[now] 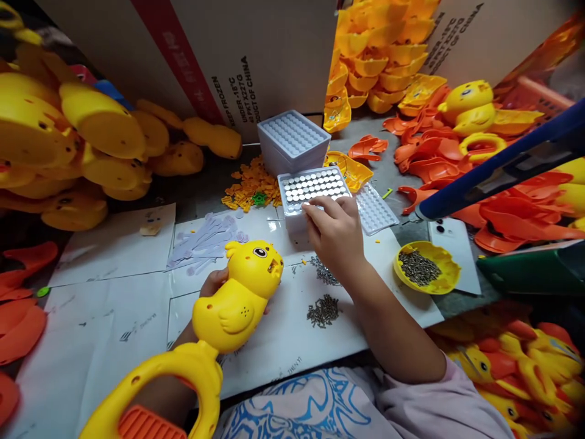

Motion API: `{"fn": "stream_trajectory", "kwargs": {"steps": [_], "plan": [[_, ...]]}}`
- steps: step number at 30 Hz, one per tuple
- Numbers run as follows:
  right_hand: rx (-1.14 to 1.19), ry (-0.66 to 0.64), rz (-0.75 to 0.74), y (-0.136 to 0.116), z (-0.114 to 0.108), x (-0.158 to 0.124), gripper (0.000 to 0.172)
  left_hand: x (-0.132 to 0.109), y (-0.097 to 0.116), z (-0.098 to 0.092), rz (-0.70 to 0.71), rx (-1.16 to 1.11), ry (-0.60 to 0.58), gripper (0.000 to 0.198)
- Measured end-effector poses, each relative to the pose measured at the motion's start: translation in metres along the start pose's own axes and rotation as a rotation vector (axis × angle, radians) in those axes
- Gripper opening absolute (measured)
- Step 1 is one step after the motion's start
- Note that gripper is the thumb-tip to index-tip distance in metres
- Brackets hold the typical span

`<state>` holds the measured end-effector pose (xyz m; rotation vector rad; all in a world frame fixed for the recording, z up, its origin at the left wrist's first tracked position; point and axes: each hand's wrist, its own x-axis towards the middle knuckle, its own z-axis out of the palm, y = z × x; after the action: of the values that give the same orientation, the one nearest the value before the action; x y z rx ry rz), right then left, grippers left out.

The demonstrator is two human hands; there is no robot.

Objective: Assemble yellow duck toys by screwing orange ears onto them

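Observation:
A yellow plastic duck toy (237, 299) with a ring-shaped handle lies in my left hand (214, 281). My fingers wrap its body from behind and below, mostly hidden by it. The duck's beak area shows a small square opening. At the front edge of a white tray of round silver discs (313, 186), like button cells, my right hand (337, 235) has its thumb and fingertips pinched together. Whatever sits between those fingertips is hidden. Below that wrist, on the white sheet, are a pile of silver screws (324, 271) and a darker screw pile (323, 311).
Stacked trays (295, 134) stand behind, beside small orange parts (253, 183). Pale strips (208, 238) lie left of centre. A yellow bowl of screws (419, 268) rests near a blue tool (503, 161) slanting in from the right. Yellow duck shells (100, 122) and orange pieces (429, 146) crowd both sides.

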<state>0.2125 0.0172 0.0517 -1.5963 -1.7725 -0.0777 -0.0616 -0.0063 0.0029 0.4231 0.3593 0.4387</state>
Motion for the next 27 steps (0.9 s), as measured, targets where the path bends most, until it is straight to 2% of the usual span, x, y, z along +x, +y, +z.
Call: {"fn": "stream_trajectory", "kwargs": {"steps": [7, 14, 19, 27], "plan": [[-0.043, 0.009, 0.022, 0.002, 0.006, 0.006, 0.027, -0.004, -0.006, 0.005, 0.047, -0.085, -0.013, 0.067], [-0.043, -0.117, -0.007, 0.006, 0.0, 0.019, 0.025, -0.005, -0.005, 0.008, -0.012, -0.114, -0.003, 0.067], [-0.006, -0.203, -0.04, 0.013, -0.004, 0.027, 0.025, -0.001, -0.006, 0.006, 0.03, -0.107, 0.034, 0.069], [-0.037, -0.219, -0.02, 0.018, 0.0, 0.032, 0.025, -0.003, -0.005, 0.006, 0.03, -0.078, 0.041, 0.072]]}}
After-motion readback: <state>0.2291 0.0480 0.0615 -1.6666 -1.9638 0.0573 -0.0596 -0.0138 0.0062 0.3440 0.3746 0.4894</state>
